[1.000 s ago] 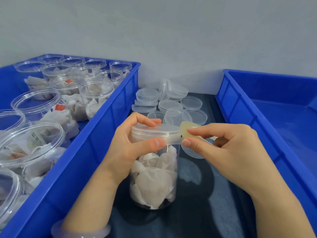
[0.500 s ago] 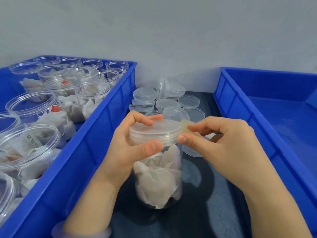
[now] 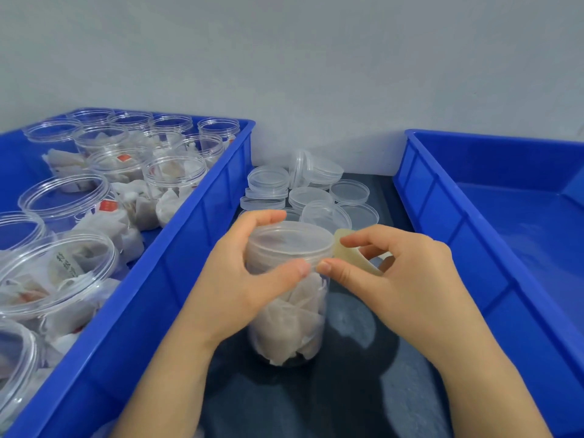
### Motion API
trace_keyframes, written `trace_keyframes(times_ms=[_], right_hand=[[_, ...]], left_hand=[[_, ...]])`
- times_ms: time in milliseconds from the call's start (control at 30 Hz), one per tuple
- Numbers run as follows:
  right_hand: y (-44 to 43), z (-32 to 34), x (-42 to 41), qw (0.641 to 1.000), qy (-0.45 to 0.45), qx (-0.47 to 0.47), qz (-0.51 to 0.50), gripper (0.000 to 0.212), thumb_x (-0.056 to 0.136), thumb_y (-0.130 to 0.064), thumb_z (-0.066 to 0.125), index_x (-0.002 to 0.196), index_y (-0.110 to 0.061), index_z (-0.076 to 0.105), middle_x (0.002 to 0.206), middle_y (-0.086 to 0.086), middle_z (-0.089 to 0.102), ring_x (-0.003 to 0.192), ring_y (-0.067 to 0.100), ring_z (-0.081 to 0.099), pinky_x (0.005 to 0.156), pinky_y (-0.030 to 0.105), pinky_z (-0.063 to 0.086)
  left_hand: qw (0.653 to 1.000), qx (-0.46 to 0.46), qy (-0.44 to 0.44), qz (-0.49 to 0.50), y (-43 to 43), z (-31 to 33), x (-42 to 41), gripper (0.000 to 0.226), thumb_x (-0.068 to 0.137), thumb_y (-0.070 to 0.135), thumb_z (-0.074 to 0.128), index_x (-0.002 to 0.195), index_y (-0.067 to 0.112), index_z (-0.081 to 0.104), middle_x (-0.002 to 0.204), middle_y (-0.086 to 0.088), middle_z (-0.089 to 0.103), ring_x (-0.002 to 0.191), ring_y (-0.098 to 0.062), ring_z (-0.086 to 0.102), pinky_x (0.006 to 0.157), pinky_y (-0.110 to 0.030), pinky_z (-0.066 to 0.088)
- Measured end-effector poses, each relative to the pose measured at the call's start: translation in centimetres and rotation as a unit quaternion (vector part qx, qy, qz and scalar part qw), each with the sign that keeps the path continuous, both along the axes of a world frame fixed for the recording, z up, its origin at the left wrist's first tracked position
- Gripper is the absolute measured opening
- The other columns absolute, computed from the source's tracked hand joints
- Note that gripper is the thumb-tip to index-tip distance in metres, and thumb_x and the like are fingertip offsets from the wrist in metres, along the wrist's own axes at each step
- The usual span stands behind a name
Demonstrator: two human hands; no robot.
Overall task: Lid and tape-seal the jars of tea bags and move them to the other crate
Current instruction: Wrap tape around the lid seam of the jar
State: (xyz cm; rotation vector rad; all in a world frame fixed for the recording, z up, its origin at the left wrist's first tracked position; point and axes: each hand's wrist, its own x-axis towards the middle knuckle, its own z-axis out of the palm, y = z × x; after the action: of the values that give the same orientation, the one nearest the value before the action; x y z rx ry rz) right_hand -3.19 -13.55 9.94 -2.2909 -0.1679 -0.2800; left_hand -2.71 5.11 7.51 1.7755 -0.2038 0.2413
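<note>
Clear lidded jar [image 3: 292, 327], left hand [image 3: 240, 289] curled round its top, right hand [image 3: 407, 279] pinching yellowish tape [image 3: 345, 250]

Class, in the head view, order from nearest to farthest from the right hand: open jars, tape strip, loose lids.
1. tape strip: pinched in the right hand.
2. loose lids: just beyond, centre back.
3. open jars: far left, in the left crate.

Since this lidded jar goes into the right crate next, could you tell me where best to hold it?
Probably round the wall of the jar below the lid, coming from the right. It stands upright, its straight round wall suits a wrapping hand, the left hand grips the lid from the left, and the tape there is best left alone.
</note>
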Motion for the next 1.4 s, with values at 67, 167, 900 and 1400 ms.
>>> trace_keyframes(times_ms=[67, 167, 900, 1400], right_hand=[[0.4, -0.2, 0.0, 1.0, -0.021, -0.003, -0.011, 0.06, 0.049, -0.082, 0.052, 0.09, -0.04, 0.066, 0.08, -0.022, 0.059, 0.065, -0.001, 0.05, 0.062, 0.025, 0.046], [0.8, -0.4, 0.1, 0.999, -0.036, 0.014, -0.007, 0.048, 0.058, -0.068, 0.057, 0.092, -0.036, 0.068, 0.08, -0.022, 0.06, 0.065, 0.0, 0.051, 0.06, 0.019, 0.042], [-0.4, -0.7, 0.8, 0.998, 0.002, -0.01, 0.069, 0.042, 0.062, -0.074, 0.045, 0.103, -0.068, 0.04, 0.108, -0.026, 0.065, 0.072, -0.001, 0.045, 0.079, 0.034, 0.052], [0.5, -1.2, 0.8, 0.999, -0.032, -0.024, 0.032, 0.066, 0.058, -0.072, 0.055, 0.116, -0.043, 0.062, 0.059, -0.036, 0.049, 0.067, -0.011, 0.048, 0.063, 0.017, 0.039]], left_hand=[[0.998, 0.028, 0.001, 0.062, -0.9, -0.1, 0.1, 0.085, 0.036, 0.071, 0.076, 0.113, 0.041, 0.056, 0.11, 0.03, 0.059, 0.103, 0.016, 0.052, 0.077, -0.004, 0.044], [0.993, 0.009, -0.01, 0.119, -2.0, -0.3, 0.4, 0.086, 0.026, 0.074, 0.079, 0.104, 0.044, 0.058, 0.107, 0.025, 0.06, 0.1, 0.014, 0.053, 0.074, -0.002, 0.042], [0.992, -0.059, -0.079, 0.078, -0.2, -0.8, 1.4, 0.061, 0.039, 0.046, 0.082, 0.093, 0.026, 0.064, 0.098, 0.018, 0.071, 0.093, -0.003, 0.067, 0.075, -0.015, 0.051], [0.999, -0.008, -0.044, -0.022, 0.6, -0.6, 1.1, 0.068, 0.042, 0.045, 0.081, 0.106, 0.028, 0.061, 0.113, 0.014, 0.067, 0.106, -0.002, 0.062, 0.084, -0.013, 0.047]])
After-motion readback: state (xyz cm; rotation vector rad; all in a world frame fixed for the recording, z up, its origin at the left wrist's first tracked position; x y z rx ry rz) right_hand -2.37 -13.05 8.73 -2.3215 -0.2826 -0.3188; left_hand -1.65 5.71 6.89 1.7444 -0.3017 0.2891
